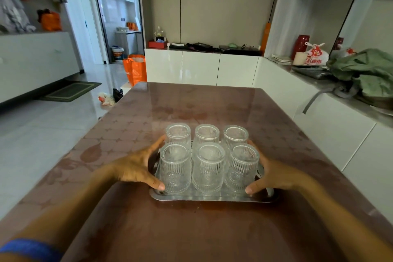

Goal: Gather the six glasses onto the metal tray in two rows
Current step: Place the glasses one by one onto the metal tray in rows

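All six glasses [207, 159] sit upside down on the metal tray [212, 197], 2 rows of 3, on the worktop [191, 102]. Our left hand [136, 169] & right hand [274, 174] cup the outer glasses, fingers spread, prob. squeezing rows tight.

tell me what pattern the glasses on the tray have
Clear glass with vertical ribbing, seen best on the front-row glasses in the head view.

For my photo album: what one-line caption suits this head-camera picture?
Two hands, left hand and right hand, flank six glasses on a metal tray.
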Demonstrator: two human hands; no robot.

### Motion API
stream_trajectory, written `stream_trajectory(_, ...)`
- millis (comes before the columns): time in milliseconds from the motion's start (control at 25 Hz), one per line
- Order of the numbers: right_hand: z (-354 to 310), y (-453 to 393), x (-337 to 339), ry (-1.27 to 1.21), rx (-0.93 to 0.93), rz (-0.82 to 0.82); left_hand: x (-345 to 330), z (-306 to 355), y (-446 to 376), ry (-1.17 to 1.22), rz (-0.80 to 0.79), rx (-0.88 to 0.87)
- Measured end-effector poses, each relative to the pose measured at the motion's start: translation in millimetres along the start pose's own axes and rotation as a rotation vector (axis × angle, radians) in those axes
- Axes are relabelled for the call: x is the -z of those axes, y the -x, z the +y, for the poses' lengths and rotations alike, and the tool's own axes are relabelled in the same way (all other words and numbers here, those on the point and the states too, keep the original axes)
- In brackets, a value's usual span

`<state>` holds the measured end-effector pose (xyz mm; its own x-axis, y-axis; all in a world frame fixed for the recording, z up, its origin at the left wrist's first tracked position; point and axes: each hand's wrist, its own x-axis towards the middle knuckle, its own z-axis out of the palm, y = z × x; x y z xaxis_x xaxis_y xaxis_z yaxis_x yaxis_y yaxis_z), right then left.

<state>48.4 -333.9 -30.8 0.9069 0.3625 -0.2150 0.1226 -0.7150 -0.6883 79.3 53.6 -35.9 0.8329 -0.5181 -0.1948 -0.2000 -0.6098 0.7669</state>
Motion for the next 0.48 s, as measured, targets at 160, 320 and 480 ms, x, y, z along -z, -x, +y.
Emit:
stream_trajectory(160, 4.4, -5.3, 1.9, -0.077, 0.009, -0.016, -0.5, -9.7, -9.1, -0.033, 0.043, 0.012)
stream_trajectory(320, 4.7, -4.7, 1.6, -0.1, 0.016, 0.029, 0.0, -15.7, -9.7, 0.01, 0.058, 0.003)
stream_trajectory(480, 3.3, 3.0, 2.2, -0.081, 0.062, 0.01, 5.2, -5.2, -0.6, 0.004, 0.004, 0.006)
